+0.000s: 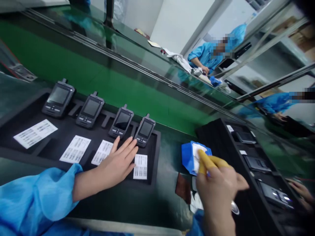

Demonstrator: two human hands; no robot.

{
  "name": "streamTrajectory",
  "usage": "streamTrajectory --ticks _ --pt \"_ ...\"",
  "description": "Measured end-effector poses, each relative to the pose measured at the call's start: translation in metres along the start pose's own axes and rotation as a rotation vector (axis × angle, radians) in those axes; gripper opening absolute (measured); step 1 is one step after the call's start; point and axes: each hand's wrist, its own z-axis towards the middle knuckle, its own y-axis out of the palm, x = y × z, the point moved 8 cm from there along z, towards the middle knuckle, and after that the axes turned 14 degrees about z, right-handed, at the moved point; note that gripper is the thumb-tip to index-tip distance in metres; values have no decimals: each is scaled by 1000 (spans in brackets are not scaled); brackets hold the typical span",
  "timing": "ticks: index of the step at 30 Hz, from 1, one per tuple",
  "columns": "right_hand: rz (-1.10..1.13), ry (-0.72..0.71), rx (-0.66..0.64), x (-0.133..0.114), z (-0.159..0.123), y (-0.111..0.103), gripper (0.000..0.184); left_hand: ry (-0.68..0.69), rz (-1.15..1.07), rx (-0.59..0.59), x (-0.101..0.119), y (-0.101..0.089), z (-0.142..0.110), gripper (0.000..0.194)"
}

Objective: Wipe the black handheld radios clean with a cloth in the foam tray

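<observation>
My left hand [118,160] lies flat with its fingers outstretched, their tips at the lower edges of two handheld radios with screens, a left one [121,122] and a right one [145,130]. A barcode label sheet [140,167] lies just right of this hand; another label sheet [102,151] is partly covered by it. My right hand [218,180], with yellow finger covers, is over a small blue bin [187,159]. Its fingers are curled, and the covered tips meet white material [196,154] inside. Whether they pinch any of it is hidden and blurred.
A black foam tray [154,157] holds several radios and label sheets. Right of the bin stands a dark tray stack [211,131] with more devices. A brown cloth [183,186] lies below the bin. Across the green conveyor [159,111], a person in blue [209,52] works.
</observation>
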Motion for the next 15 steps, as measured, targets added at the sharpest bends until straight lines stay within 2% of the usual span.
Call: streamTrajectory --ticks 4,6,8,11,15 --pt "221 -255 -191 -81 42 77 27 46 -17 -61 4 7 -1 45" --pt "251 -329 -261 -106 52 109 33 22 -58 -68 2 10 0 46" --pt "232 -379 -290 -120 55 129 31 4 -114 -54 2 10 0 47" --pt "219 -405 -299 -125 46 137 26 -8 -157 -61 2 11 0 47" --pt "349 -488 -347 -128 18 125 26 -24 -210 -51 2 10 -1 46"
